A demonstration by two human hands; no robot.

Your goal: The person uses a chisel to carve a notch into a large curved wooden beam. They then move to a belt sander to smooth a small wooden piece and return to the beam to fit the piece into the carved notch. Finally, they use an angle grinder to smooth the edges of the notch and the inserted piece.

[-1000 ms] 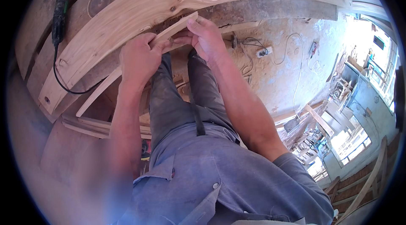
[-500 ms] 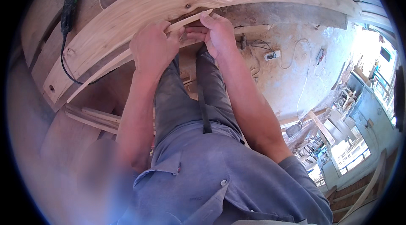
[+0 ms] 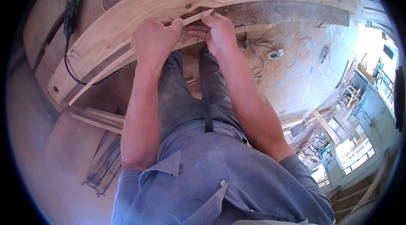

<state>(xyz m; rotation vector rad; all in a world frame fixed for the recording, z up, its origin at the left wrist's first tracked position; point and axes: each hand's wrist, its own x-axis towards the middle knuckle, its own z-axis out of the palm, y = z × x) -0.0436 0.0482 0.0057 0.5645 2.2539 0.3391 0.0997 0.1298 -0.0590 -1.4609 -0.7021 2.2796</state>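
A long, thin wooden strip (image 3: 101, 74) with a slanted, pointed end lies across in front of me, along the near edge of a wide wooden plank (image 3: 148, 7). My left hand (image 3: 156, 39) is closed round the strip a little short of its pointed end, thumb on top. At the tip, my right hand (image 3: 219, 32) pinches the strip by thumb and forefinger, its other fingers loosely curled beneath. The strip's far left end hangs free past the plank's edge. My left hand covers part of its middle.
A corded power tool (image 3: 74, 3) rests at the upper left, its cable running under the strip. Several narrow wood pieces (image 3: 99, 119) and metal bars (image 3: 104, 170) lie lower left. A white power socket (image 3: 275, 54) with cables is on the ground at right.
My left thumb has shifted up onto the strip. The whole view has moved slightly, and the metal bars at lower left now show clearly where a blur was.
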